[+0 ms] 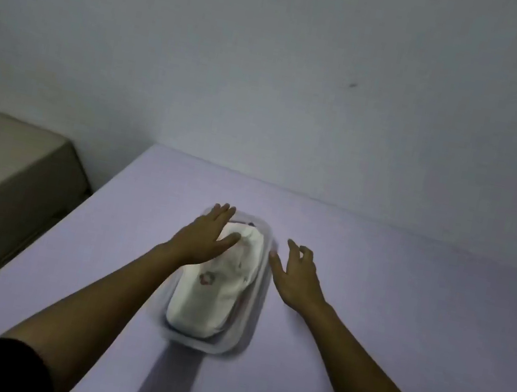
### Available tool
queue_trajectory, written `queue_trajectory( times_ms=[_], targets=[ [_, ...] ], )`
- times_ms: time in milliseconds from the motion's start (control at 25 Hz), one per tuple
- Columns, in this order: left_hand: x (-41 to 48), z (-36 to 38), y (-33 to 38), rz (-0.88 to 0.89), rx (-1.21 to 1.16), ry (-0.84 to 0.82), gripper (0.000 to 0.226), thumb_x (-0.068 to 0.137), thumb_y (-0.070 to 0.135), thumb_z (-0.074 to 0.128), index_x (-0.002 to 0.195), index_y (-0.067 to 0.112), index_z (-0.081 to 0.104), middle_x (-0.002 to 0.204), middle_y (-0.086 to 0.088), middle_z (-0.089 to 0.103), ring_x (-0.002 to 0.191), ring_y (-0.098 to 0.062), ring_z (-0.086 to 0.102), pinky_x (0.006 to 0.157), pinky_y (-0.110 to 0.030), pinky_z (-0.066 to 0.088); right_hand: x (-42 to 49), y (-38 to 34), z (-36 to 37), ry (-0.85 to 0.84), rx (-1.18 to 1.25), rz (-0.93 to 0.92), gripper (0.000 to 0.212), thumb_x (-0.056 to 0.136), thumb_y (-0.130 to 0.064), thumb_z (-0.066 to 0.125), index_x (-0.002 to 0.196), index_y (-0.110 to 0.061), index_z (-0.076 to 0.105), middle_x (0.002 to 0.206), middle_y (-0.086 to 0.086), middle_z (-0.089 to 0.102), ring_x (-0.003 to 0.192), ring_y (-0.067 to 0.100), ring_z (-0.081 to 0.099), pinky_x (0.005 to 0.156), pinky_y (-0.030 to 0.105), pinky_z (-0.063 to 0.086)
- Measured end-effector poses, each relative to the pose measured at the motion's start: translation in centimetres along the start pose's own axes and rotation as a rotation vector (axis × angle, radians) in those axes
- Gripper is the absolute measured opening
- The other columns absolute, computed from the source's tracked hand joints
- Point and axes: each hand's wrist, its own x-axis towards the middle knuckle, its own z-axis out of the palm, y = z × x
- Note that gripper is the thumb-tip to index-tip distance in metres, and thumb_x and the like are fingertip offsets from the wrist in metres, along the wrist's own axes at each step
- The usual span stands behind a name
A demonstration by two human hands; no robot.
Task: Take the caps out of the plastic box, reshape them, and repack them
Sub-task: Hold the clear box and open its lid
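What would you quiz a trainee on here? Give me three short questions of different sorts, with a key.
1. True or false: the white cap lies inside the clear plastic box.
2. Which hand lies flat over the cap's far end? A) left hand B) right hand
3. Fill in: the box stands on a pale ____ table.

Key
1. True.
2. A; the right hand hovers open beside the box's right wall, holding nothing.
3. Purple.
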Motion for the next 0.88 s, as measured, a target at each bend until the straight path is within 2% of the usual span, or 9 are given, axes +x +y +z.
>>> queue_trajectory(
  times_ms=[120,200,320,360,440,520,600,720,880],
  targets=[
    [-2.9,1.0,-5.5,-0.203,-0.017,-0.026,0.070,0.096,0.050,0.036,0.151,0.015,0.010,0.161,-0.003,0.006,0.148,-0.018,0.003,0.118,-0.040,0.013,-0.3,0.9,4.9,-0.063,0.071,0.098,0.076,0.088,-0.061,0.041,0.146,-0.017,0.021,0.152,0.016,0.022,0.137,0.034,0.028,0.110,0.044,0.031],
    [-5.3,2.3,-8.8,-0.340,-0.118,-0.063,0.074,0.094,0.051,0.038,0.151,0.014,0.009,0.161,-0.005,0.007,0.148,-0.021,0.006,0.117,-0.040,0.014,-1.6,1.1,7.9,-0.061,0.198,0.162,0.078,0.084,-0.060,0.050,0.143,-0.017,0.025,0.147,0.016,0.032,0.133,0.032,0.035,0.106,0.040,0.034],
    [-7.4,4.1,-10.6,-0.524,-0.395,-0.096,0.080,0.090,0.053,0.045,0.151,0.014,0.011,0.159,-0.008,0.018,0.144,-0.028,0.024,0.114,-0.042,0.025,-2.4,0.6,10.8,-0.111,0.475,0.342,0.089,0.083,-0.052,0.059,0.148,-0.012,0.012,0.153,0.011,0.027,0.138,0.029,0.031,0.106,0.033,0.030],
    [-7.8,4.7,-10.7,-0.568,-0.485,-0.110,0.079,0.090,0.054,0.047,0.151,0.015,0.014,0.156,-0.008,0.025,0.139,-0.030,0.033,0.111,-0.044,0.031,-2.5,0.7,11.5,-0.128,0.524,0.378,0.086,0.086,-0.049,0.058,0.148,-0.012,0.012,0.152,0.010,0.030,0.137,0.028,0.034,0.103,0.031,0.032],
    [-8.4,5.6,-10.3,-0.583,-0.560,-0.086,0.071,0.090,0.051,0.050,0.145,0.013,0.029,0.146,-0.008,0.042,0.122,-0.024,0.048,0.102,-0.039,0.042,-2.6,1.1,12.2,-0.095,0.492,0.378,0.072,0.090,-0.046,0.053,0.144,-0.011,0.023,0.145,0.012,0.042,0.128,0.030,0.045,0.094,0.029,0.038],
    [-8.5,6.2,-9.0,-0.550,-0.558,-0.014,0.058,0.092,0.044,0.052,0.137,0.009,0.041,0.131,-0.006,0.053,0.108,-0.018,0.050,0.091,-0.031,0.043,-3.0,1.4,11.5,-0.044,0.462,0.365,0.061,0.092,-0.044,0.049,0.139,-0.009,0.032,0.136,0.015,0.051,0.119,0.032,0.052,0.087,0.027,0.040],
    [-8.4,6.7,-7.3,-0.520,-0.561,0.005,0.054,0.092,0.043,0.052,0.133,0.009,0.044,0.126,-0.007,0.056,0.106,-0.021,0.053,0.090,-0.033,0.046,-3.5,2.2,10.0,-0.008,0.466,0.355,0.056,0.094,-0.040,0.048,0.138,-0.008,0.034,0.133,0.015,0.052,0.119,0.032,0.052,0.085,0.024,0.036],
    [-7.9,8.7,-3.8,-0.474,-0.590,-0.018,0.057,0.091,0.045,0.051,0.136,0.011,0.041,0.132,-0.010,0.055,0.115,-0.028,0.055,0.098,-0.041,0.047,-4.8,5.0,7.1,0.063,0.458,0.352,0.057,0.094,-0.041,0.048,0.140,-0.012,0.034,0.137,0.012,0.050,0.122,0.030,0.050,0.094,0.027,0.038],
    [-7.5,12.0,2.3,-0.405,-0.624,-0.071,0.053,0.093,0.042,0.050,0.135,0.011,0.042,0.132,-0.008,0.055,0.106,-0.021,0.054,0.091,-0.030,0.045,-7.5,10.3,3.2,0.146,0.411,0.424,0.061,0.092,-0.046,0.047,0.143,-0.014,0.032,0.142,0.011,0.046,0.127,0.029,0.046,0.105,0.035,0.035]
  ],
)
